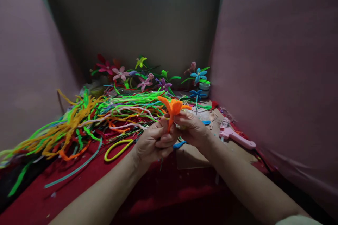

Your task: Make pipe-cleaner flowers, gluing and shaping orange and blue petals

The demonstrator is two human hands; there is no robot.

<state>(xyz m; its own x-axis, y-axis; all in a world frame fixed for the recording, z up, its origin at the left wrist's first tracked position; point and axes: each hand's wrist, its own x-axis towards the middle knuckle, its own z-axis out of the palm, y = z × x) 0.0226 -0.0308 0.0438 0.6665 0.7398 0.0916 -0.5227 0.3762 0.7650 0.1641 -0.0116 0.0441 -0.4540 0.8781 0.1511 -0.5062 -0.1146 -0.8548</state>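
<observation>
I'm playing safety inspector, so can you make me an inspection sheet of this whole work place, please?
Surface: dark red cloth, with a flat brown board on it.
Things in hand: one fuzzy orange flower-like shape.
Clutter: a heap of long, fuzzy, multicoloured stems; a yellow oval loop; a pink plastic glue gun at the right.
Grip: left hand's fingers and right hand's fingers both hold the orange shape.
Cables: a thin dark line near the gun's handle; cannot tell whether it is a cord.
Surroundings: dark grey back panel, pale pink sheets on both sides, colourful fuzzy flowers at the back.
</observation>
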